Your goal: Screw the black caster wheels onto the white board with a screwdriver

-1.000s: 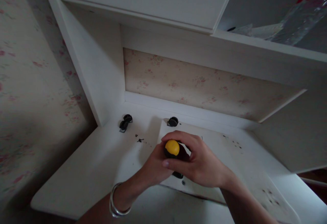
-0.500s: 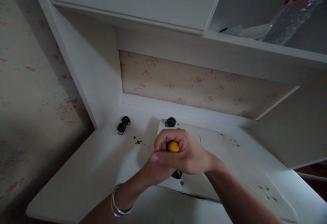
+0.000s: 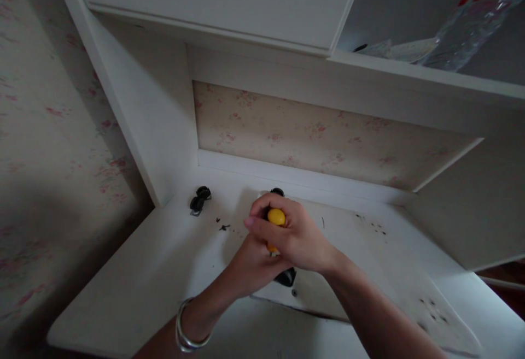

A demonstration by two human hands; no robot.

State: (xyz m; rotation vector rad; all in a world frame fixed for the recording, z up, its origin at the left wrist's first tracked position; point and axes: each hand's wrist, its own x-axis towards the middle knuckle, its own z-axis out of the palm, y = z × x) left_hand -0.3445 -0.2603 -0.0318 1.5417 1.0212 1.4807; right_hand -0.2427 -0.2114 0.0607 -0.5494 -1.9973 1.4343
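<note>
A screwdriver with a yellow handle point(image 3: 276, 217) points down at a white panel point(image 3: 328, 288). My right hand point(image 3: 301, 233) is wrapped round its handle, the rounded yellow end showing between thumb and fingers. Below it, my left hand point(image 3: 252, 263) closes about the lower part of the screwdriver, where a bit of shaft shows; most of its fingers are hidden. Just under the hands sits a black caster point(image 3: 286, 277) at the panel's near edge, partly covered. A second caster point(image 3: 278, 190) stands at the panel's far left corner, behind my right hand. The screwdriver's tip is hidden.
Two loose black casters point(image 3: 200, 199) lie on the white desktop point(image 3: 123, 288) to the left, with several small dark screws point(image 3: 223, 228) near them. Screw holes mark the panel's right corners. Overhead are a cabinet point(image 3: 205, 15) and a shelf with a plastic bottle point(image 3: 463, 36).
My right hand has shifted slightly up and the yellow handle shows more, including its lower end above my left hand. The far caster is now more covered.
</note>
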